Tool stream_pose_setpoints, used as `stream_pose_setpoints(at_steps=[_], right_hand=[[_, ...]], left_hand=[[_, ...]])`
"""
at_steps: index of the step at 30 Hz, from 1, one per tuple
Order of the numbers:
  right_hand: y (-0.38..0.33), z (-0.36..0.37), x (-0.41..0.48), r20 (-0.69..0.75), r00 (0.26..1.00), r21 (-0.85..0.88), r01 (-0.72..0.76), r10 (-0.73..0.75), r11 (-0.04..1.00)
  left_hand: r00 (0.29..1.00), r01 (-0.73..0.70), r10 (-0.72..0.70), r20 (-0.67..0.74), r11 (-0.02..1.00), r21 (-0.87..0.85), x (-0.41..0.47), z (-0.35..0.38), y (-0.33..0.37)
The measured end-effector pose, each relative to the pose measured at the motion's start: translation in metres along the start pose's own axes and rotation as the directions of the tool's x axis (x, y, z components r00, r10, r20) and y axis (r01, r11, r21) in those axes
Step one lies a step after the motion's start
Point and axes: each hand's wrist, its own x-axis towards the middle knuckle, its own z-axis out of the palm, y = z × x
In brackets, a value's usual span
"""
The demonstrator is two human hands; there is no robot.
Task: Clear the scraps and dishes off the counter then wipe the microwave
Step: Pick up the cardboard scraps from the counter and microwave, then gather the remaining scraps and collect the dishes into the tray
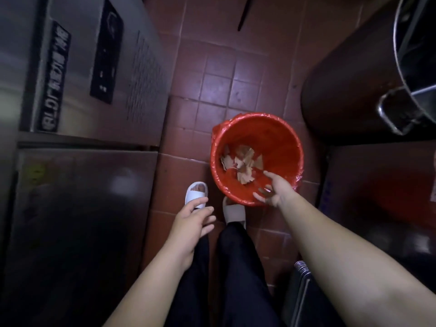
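A red bin lined with a red plastic bag stands on the tiled floor just ahead of my feet. Several pale brown scraps lie at its bottom. My right hand hovers over the bin's near rim, fingers spread and pointing down, holding nothing. My left hand hangs lower left above my slippers, fingers relaxed and empty.
A steel refrigerator with a black control panel fills the left side. At the right, a large steel pot sits on a dark round stand, with a dark cabinet below. My white slippers stand on the red floor tiles.
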Motion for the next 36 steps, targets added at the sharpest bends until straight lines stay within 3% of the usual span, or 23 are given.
stream_pose_setpoints(at_steps=[4,9,14,18,27,36], right_hand=[[-0.006,0.000,-0.059,0.004,0.998,-0.090,0.069,-0.069,0.994],[-0.012,-0.005,-0.179,0.090,0.963,-0.276,0.268,-0.252,0.923],[0.003,-0.011,-0.303,0.299,0.867,-0.290,0.481,-0.399,0.827],[0.025,-0.010,-0.371,0.497,0.746,-0.264,0.617,-0.443,0.742],[0.083,0.004,-0.428,0.806,0.529,-0.323,0.769,-0.265,0.552],[0.187,0.028,-0.478,0.934,0.358,-0.330,0.848,0.010,0.414]], left_hand=[[0.999,-0.031,0.031,0.043,0.999,-0.018,-0.039,-0.001,0.022],[0.985,-0.125,0.127,0.114,0.992,-0.030,-0.119,-0.012,0.057],[0.964,-0.242,0.249,0.091,0.967,-0.080,-0.206,-0.043,0.077],[0.937,-0.345,0.348,-0.018,0.922,-0.174,-0.258,-0.067,0.071],[0.877,-0.461,0.293,-0.379,0.736,-0.497,-0.325,-0.093,-0.033],[0.741,-0.631,0.136,-0.657,0.476,-0.613,-0.395,-0.136,-0.150]])
